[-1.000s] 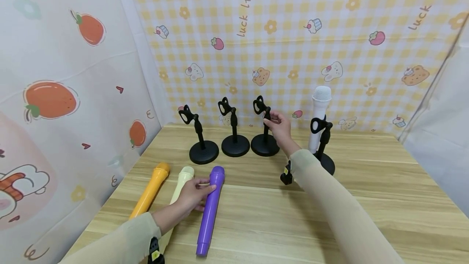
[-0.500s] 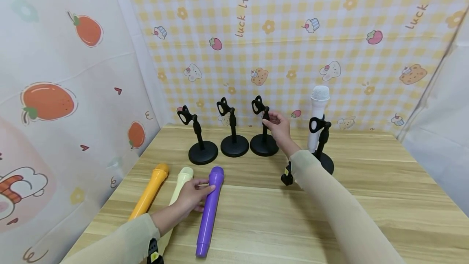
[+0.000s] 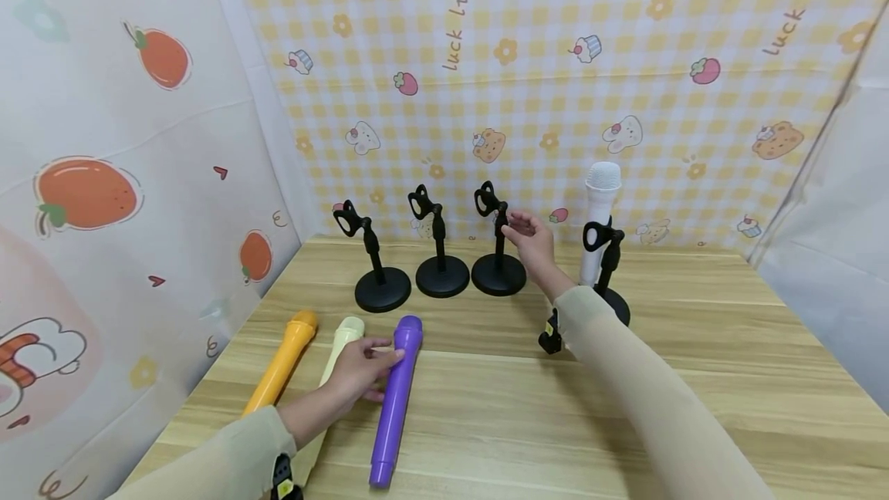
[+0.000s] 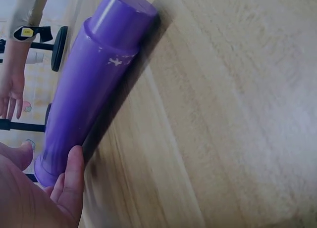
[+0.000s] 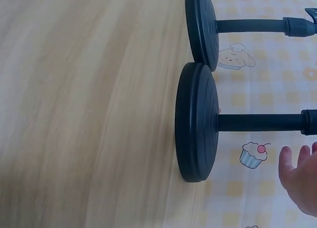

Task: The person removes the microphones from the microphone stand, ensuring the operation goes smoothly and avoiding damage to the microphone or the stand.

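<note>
My left hand (image 3: 354,373) holds the purple microphone (image 3: 399,400) near its head end, thumb on one side and fingers on the other. In the left wrist view this microphone (image 4: 89,84) lies slanted over the wood surface, its narrower end at the top. My right hand (image 3: 533,245) is beside the upper pole of a black microphone stand (image 3: 500,272), fingers loosely bent. The right wrist view shows its fingers (image 5: 286,161) spread and apart from the stand's pole. Under the left hand, a pale yellow microphone (image 3: 343,342) is partly covered.
An orange microphone (image 3: 281,365) lies at the left of the wooden table (image 3: 500,423). Two more black stands, the leftmost stand (image 3: 382,289) and its neighbour (image 3: 442,278), stand at the back. A white microphone (image 3: 600,187) is upright behind another stand (image 3: 610,261) at the right.
My right hand has shifted slightly right, away from the stand's pole, and its fingers have loosened. The left hand keeps its place on the purple microphone. The head view has turned slightly.
</note>
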The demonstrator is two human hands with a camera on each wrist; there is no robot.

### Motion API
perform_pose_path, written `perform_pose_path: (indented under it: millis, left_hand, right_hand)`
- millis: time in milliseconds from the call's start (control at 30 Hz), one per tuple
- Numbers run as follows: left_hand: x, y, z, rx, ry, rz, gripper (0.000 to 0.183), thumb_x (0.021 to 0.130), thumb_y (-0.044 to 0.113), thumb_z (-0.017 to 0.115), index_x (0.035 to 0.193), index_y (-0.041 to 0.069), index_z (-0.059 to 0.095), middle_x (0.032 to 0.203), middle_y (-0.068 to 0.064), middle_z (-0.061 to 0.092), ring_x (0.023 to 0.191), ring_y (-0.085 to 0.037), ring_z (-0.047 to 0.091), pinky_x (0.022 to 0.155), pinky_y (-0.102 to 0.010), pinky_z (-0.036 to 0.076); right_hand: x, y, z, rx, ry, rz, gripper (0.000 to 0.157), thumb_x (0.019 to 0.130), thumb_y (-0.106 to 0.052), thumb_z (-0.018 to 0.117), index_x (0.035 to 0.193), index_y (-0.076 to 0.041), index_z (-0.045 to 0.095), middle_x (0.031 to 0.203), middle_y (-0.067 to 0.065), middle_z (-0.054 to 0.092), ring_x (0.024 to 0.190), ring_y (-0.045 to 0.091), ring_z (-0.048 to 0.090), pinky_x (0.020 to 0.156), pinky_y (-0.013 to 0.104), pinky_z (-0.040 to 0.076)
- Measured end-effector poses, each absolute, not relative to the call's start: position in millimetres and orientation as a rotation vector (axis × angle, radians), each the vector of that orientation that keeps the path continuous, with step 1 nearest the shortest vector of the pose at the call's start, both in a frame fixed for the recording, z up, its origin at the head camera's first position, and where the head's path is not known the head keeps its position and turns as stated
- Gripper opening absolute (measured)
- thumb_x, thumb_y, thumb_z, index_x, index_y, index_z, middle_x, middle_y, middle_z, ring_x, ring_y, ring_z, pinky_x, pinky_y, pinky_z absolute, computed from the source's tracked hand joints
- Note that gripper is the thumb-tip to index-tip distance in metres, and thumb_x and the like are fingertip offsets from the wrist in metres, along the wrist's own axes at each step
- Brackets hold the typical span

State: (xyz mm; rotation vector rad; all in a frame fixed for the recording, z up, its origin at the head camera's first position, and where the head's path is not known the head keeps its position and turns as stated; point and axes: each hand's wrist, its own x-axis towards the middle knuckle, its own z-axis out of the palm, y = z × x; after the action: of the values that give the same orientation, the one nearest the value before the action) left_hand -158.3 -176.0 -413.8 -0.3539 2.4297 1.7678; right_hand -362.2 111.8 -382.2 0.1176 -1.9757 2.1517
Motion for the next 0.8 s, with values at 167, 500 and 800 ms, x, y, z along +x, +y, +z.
perform_pose_path:
  millis: [167, 500, 800]
  left_hand:
    - [-160.4, -178.7, -408.7, -0.354, 2.453, 1.781, 0.048, 0.090, 0.021, 0.072, 0.128, -0.004, 0.057, 0.098, -0.016, 0.062, 0.076, -0.023, 0.063, 0.051, -0.040, 0.057]
    - [-164.8, -181.4, -398.1, -0.324, 2.485, 1.796, 0.046, 0.092, 0.020, 0.069, 0.129, -0.003, 0.057, 0.102, -0.016, 0.062, 0.081, -0.026, 0.065, 0.053, -0.040, 0.058]
    - [-171.7, -175.6, -389.7, -0.241, 2.468, 1.848, 0.051, 0.090, 0.024, 0.071, 0.132, -0.001, 0.055, 0.105, -0.017, 0.064, 0.088, -0.028, 0.066, 0.056, -0.041, 0.058]
  right_hand:
    - [-359.2, 117.2, -383.0, 0.131, -1.993, 2.142, 0.042, 0.090, -0.009, 0.070, 0.128, 0.002, 0.056, 0.129, 0.019, 0.056, 0.114, 0.023, 0.056, 0.096, 0.033, 0.048]
    - [-348.7, 127.8, -385.1, 0.095, -2.026, 2.130, 0.039, 0.091, -0.013, 0.071, 0.126, -0.003, 0.056, 0.126, 0.013, 0.057, 0.116, 0.023, 0.055, 0.095, 0.031, 0.048]
    - [-334.8, 133.2, -389.0, 0.156, -2.085, 2.122, 0.042, 0.092, -0.011, 0.068, 0.129, 0.001, 0.053, 0.128, 0.014, 0.056, 0.120, 0.026, 0.053, 0.094, 0.030, 0.048]
